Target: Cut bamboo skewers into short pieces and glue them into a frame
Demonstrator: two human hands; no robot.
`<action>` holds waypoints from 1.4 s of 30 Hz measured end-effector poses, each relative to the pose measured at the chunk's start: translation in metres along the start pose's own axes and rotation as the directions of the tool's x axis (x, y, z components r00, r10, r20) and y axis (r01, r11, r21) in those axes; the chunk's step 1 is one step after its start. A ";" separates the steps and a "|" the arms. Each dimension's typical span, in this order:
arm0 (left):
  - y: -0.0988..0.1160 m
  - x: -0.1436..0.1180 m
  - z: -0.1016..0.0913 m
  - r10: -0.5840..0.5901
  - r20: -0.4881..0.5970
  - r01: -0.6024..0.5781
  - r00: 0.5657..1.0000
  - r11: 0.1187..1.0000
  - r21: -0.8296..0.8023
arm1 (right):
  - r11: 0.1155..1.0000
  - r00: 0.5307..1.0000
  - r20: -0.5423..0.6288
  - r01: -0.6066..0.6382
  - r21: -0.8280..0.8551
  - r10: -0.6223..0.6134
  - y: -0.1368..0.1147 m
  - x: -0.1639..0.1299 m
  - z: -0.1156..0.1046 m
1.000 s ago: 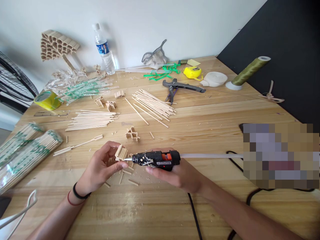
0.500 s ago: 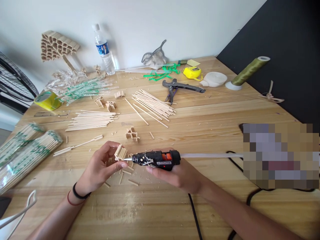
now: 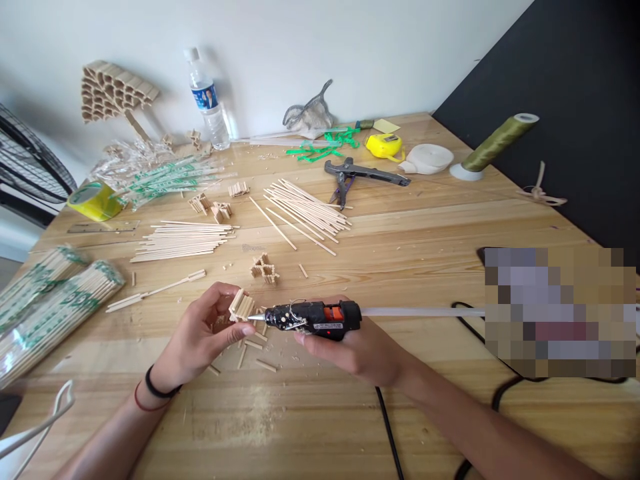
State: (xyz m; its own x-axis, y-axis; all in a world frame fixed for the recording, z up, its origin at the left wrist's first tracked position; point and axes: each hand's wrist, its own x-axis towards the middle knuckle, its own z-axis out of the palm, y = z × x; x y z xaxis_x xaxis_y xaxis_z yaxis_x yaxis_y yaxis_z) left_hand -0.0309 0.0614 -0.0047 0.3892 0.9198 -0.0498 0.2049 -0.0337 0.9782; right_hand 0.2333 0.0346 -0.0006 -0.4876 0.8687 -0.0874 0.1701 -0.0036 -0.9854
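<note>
Between thumb and fingers, my left hand (image 3: 203, 333) grips a small block of short wooden sticks (image 3: 242, 305). My right hand (image 3: 345, 353) is wrapped round a black glue gun (image 3: 313, 316), with a long clear glue stick (image 3: 425, 311) sticking out of its back. The metal nozzle points left and is at the lower right side of the block; whether it touches is too fine to tell. Short cut sticks (image 3: 267, 365) lie scattered beneath the hands. Just beyond stands another small stick piece (image 3: 265, 269) with an X-shaped pattern.
Loose long sticks (image 3: 185, 240) and a second pile (image 3: 307, 212) lie farther back. Wrapped stick bundles (image 3: 60, 307) are on the left. A cutter tool (image 3: 367, 176), yellow tape measure (image 3: 384, 145) and water bottle (image 3: 207, 100) stand toward the wall. A black cord (image 3: 387, 427) runs below my right arm.
</note>
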 end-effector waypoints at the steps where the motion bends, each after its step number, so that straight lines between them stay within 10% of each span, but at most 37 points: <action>1: 0.000 0.000 0.000 0.002 0.005 -0.002 1.000 1.000 -0.006 | 1.000 1.000 -0.004 -0.001 0.000 0.001 0.000 0.000 0.000; 42: -0.001 0.001 0.002 -0.030 0.068 0.027 0.997 0.998 0.050 | 0.998 0.994 -0.102 0.040 -0.037 -0.044 0.006 0.005 0.001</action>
State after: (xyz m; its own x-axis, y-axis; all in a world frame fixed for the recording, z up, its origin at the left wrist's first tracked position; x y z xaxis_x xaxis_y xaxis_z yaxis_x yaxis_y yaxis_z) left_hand -0.0291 0.0612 -0.0065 0.4432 0.8916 -0.0927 0.2599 -0.0288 0.9652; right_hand 0.2311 0.0383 -0.0068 -0.4046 0.9140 -0.0287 0.1821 0.0498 -0.9820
